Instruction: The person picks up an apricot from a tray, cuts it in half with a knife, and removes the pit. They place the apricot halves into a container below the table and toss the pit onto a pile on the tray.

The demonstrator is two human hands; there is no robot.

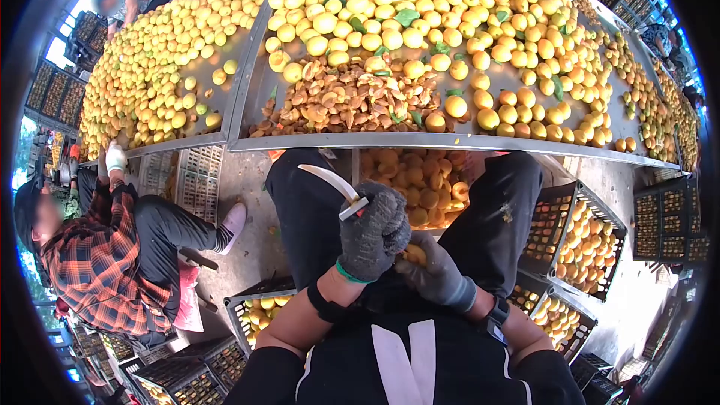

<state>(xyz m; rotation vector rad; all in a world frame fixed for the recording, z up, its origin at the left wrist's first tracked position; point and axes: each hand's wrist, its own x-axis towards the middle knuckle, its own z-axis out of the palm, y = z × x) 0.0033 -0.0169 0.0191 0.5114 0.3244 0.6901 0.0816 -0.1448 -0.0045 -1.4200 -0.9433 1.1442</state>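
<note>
My left hand (375, 232), in a dark grey knitted glove, is closed around a knife. The curved, pale blade of the knife (330, 181) points up and left, away from my lap. Against it, my right hand (442, 274), in a grey glove, grips a yellow-orange fruit (413, 255) that looks like an apricot. Fingers cover most of that fruit. Below the table edge, between my knees, a crate of apricot pieces (420, 187) shows.
A metal table (360, 141) bears whole apricots (390, 7) and a heap of cut pieces (352, 97). Black crates of fruit (585, 240) stand at my right, another crate (259, 311) at my left. A person in a plaid shirt (105, 270) sits to the left.
</note>
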